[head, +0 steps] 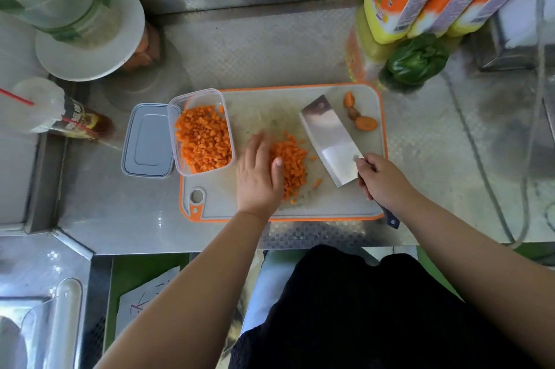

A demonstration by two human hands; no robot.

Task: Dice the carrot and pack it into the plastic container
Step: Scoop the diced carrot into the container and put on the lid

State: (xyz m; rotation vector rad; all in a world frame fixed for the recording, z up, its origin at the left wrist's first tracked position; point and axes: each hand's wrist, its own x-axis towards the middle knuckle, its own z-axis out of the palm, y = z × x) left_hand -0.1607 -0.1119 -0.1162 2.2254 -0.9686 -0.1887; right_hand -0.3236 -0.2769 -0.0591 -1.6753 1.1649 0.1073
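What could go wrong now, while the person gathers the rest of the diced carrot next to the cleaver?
1. The left hand rests against the diced carrot pile close to the cleaver held by the right hand; a careless sweep could meet the blade.
2. The plastic container looks nearly full, so more dice may spill onto the cutting board.
3. The container overhangs the board's left edge, near the lid; a push might tip it.
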